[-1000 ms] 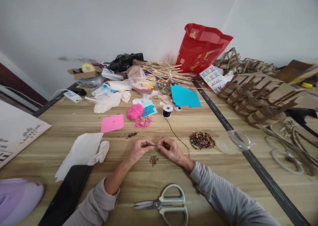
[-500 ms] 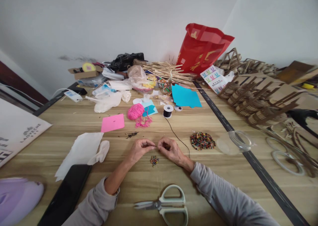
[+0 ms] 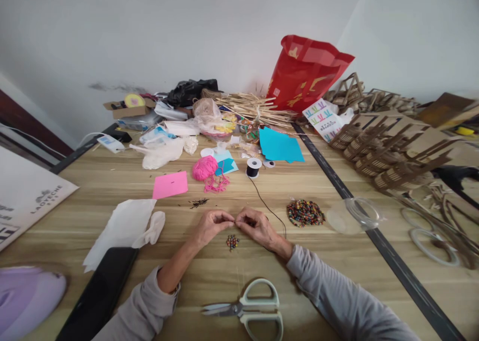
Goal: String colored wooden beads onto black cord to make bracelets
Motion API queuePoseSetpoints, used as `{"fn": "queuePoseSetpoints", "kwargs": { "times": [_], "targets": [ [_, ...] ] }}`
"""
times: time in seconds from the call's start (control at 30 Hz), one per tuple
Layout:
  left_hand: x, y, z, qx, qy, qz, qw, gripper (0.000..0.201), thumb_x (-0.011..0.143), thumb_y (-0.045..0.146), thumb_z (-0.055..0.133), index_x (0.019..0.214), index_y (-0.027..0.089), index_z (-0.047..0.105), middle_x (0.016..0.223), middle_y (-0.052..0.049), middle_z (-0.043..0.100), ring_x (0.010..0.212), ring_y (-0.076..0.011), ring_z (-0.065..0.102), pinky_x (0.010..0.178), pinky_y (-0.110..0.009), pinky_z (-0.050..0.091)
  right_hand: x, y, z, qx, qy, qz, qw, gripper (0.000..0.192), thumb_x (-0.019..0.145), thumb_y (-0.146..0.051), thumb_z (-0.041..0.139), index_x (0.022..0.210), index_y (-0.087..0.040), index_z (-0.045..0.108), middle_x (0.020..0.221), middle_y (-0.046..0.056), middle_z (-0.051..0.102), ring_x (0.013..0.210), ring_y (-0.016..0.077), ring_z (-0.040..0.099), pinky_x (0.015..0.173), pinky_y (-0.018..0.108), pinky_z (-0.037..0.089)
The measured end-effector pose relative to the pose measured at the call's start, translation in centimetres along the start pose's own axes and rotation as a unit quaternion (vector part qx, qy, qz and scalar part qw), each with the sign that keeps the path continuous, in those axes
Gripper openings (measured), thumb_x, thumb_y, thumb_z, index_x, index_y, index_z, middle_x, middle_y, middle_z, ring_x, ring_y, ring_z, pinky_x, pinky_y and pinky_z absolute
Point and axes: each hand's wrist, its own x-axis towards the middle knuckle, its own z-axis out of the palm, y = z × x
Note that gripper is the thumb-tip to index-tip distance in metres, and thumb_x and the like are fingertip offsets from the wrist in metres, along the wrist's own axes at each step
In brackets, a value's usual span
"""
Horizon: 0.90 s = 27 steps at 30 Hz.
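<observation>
Head view: a thin black cord (image 3: 270, 212) runs across the wood-grain table (image 3: 112, 181) from its spool (image 3: 253, 167) to the fingertips of the left hand (image 3: 210, 225) and right hand (image 3: 256, 226), both pinching it above a small cluster of round coloured beads (image 3: 232, 241); a larger bead pile (image 3: 305, 212) lies right.

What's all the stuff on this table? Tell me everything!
small bead cluster: one, mixed colours, under the hands
bead pile: one, mixed colours, right of hands
black cord: one, from spool to right hand
cord spool: one, black, mid table
scissors: one, pale green, near edge
pink yarn: one ball, mid table
pink paper: one sheet, left of yarn
blue paper: sheets, far side
red bag: one, by wall
clear lid: one, right
left hand: pinching fingertips at cord end
right hand: pinching, fingertips meeting the left's
</observation>
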Motion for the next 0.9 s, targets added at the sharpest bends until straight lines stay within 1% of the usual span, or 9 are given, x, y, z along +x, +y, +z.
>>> {"fn": "queuePoseSetpoints", "kwargs": {
  "times": [0.17, 0.33, 0.53, 0.73, 0.9],
  "targets": [
    [-0.1, 0.35, -0.11, 0.011, -0.008, 0.01, 1.0, 0.014, 0.063, 0.025, 0.073, 0.072, 0.014, 0.073, 0.069, -0.004, 0.072, 0.065, -0.0163, 0.061, 0.064, -0.026, 0.047, -0.05, 0.09, 0.04, 0.015, -0.002, 0.008, 1.0, 0.016, 0.085, -0.03, 0.058, 0.079, -0.015, 0.063, 0.072, 0.002, 0.061, 0.064, 0.0124, 0.053, 0.058, 0.022, 0.041],
    [-0.18, 0.75, -0.12, -0.008, -0.006, -0.001, 1.0, 0.014, 0.062, 0.024, 0.075, 0.071, 0.014, 0.072, 0.068, -0.004, 0.071, 0.064, -0.0162, 0.061, 0.065, -0.026, 0.047, -0.1, 0.27, 0.16, 0.037, -0.006, 0.028, 0.999, 0.015, 0.083, -0.03, 0.061, 0.081, -0.016, 0.062, 0.071, 0.001, 0.06, 0.063, 0.012, 0.053, 0.058, 0.022, 0.042],
    [-0.22, 0.82, 0.0, -0.016, 0.009, 0.0, 1.0, 0.012, 0.059, 0.02, 0.077, 0.065, 0.014, 0.068, 0.064, -0.002, 0.069, 0.061, -0.0143, 0.06, 0.062, -0.024, 0.046, -0.05, 0.04, 0.09, 0.027, -0.013, 0.028, 0.999, 0.014, 0.082, -0.029, 0.061, 0.077, -0.015, 0.06, 0.068, 0.0, 0.058, 0.061, 0.0111, 0.05, 0.056, 0.021, 0.04],
    [-0.03, 0.61, -0.05, -0.017, 0.008, -0.003, 1.0, 0.013, 0.059, 0.021, 0.077, 0.061, 0.014, 0.067, 0.058, -0.001, 0.066, 0.057, -0.013, 0.057, 0.059, -0.024, 0.043, -0.04, 0.06, 0.09, 0.022, -0.012, 0.023, 0.999, 0.016, 0.082, -0.03, 0.061, 0.076, -0.015, 0.059, 0.067, 0.0, 0.057, 0.058, 0.0105, 0.048, 0.054, 0.021, 0.039],
    [-0.08, 0.82, 0.02, 0.004, -0.007, 0.003, 1.0, 0.012, 0.063, 0.025, 0.073, 0.063, 0.014, 0.068, 0.062, -0.002, 0.068, 0.06, -0.0145, 0.057, 0.061, -0.025, 0.043, -0.12, 0.08, 0.12, 0.02, -0.018, 0.005, 1.0, 0.018, 0.085, -0.033, 0.06, 0.09, -0.016, 0.061, 0.071, 0.001, 0.059, 0.063, 0.0119, 0.052, 0.059, 0.022, 0.043]
  ]
}}
